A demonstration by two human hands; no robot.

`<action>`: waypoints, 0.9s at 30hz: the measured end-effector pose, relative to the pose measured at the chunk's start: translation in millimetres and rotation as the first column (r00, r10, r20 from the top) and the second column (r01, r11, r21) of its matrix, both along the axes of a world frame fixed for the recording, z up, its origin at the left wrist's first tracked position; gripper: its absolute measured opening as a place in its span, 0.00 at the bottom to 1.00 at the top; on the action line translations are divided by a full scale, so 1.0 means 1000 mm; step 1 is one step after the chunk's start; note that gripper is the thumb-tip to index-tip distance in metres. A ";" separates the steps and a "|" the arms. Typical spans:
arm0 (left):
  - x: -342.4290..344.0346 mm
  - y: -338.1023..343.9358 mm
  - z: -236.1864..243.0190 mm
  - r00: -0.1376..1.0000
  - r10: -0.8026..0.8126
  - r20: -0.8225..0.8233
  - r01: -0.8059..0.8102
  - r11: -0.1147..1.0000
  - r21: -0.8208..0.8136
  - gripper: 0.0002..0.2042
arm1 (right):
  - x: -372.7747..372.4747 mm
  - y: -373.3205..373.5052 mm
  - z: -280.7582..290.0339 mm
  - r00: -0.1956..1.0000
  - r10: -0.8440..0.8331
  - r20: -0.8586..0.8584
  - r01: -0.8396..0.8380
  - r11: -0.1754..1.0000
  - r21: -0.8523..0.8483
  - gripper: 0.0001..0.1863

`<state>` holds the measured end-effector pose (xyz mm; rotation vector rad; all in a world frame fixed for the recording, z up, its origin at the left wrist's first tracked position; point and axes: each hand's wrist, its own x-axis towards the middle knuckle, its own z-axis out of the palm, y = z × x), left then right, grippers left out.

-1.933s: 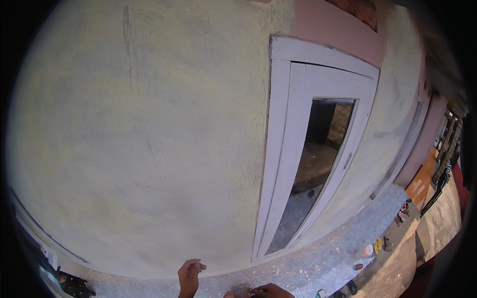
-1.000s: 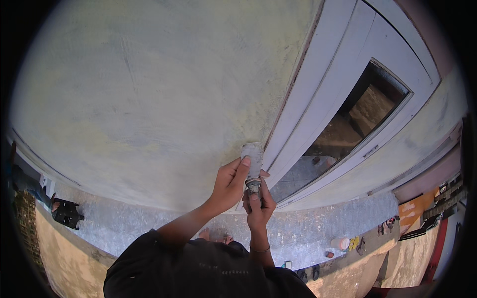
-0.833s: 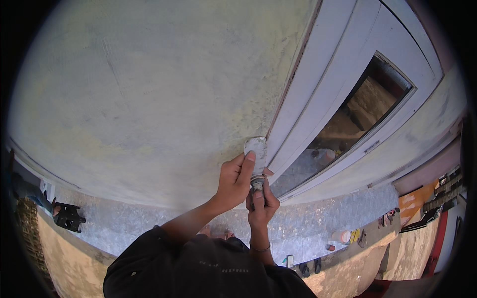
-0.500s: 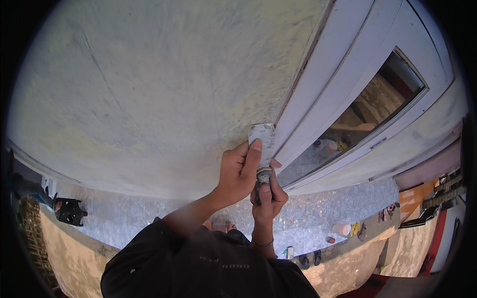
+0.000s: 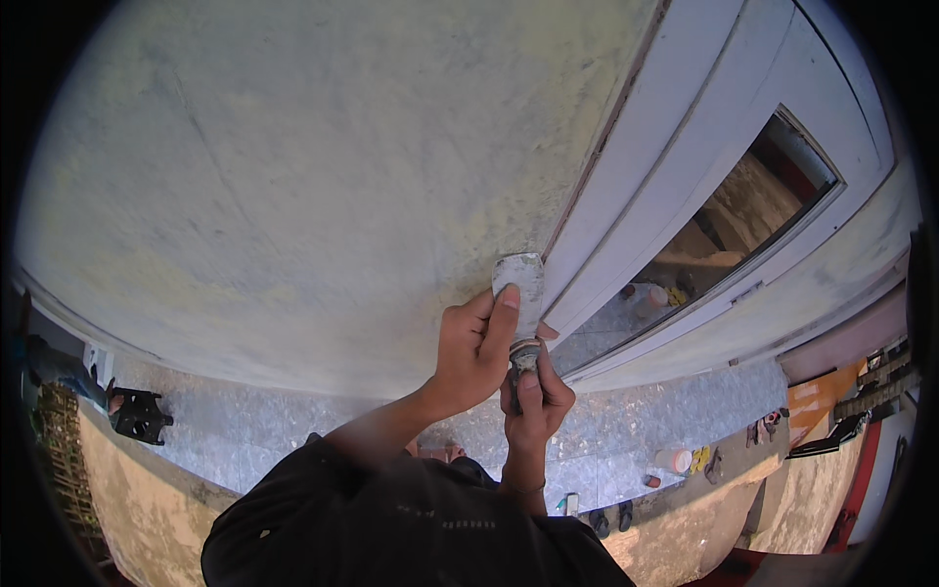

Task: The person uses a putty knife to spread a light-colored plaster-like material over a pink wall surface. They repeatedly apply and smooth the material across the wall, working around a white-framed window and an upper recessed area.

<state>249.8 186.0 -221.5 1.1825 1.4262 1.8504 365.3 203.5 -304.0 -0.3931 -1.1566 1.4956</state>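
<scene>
A putty knife [image 5: 518,292] with a smeared, pale flat blade is held between my two hands. My left hand [image 5: 472,350] grips the blade from the left, its thumb flat on the blade's face. Around the dark handle below closes my right hand [image 5: 537,403], the thumb lying along it. The blade's far edge is at the patchy, pale yellow-grey wall [image 5: 342,176], close beside the white frame [image 5: 626,215]. Whether the edge presses on the wall, I cannot tell.
Right of the wall stands a glass pane [image 5: 748,196] in a white surround. On the tiled floor [image 5: 606,445] are a white bucket [image 5: 673,460], yellow items [image 5: 699,458] and dark sandals [image 5: 612,519]. A black stool [image 5: 143,418] stands at the far left, near another person's leg [image 5: 73,372].
The putty knife and both hands appear slightly lower in the view, and the glass pane has shifted down similarly. Both hands keep their grip.
</scene>
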 end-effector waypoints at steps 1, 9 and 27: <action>0.001 0.000 -0.001 1.000 -0.003 0.019 0.003 1.000 -0.001 0.19 | 0.001 0.000 0.000 1.000 0.002 -0.005 -0.002 1.000 0.006 0.28; 0.006 0.003 -0.008 0.998 0.057 0.024 -0.058 0.998 0.031 0.19 | 0.005 0.001 0.004 0.999 0.037 -0.023 -0.038 0.997 -0.063 0.27; 0.002 0.008 0.010 0.995 0.082 0.054 -0.089 0.987 0.131 0.19 | -0.013 0.025 0.002 0.997 -0.063 0.047 0.053 0.978 0.200 0.25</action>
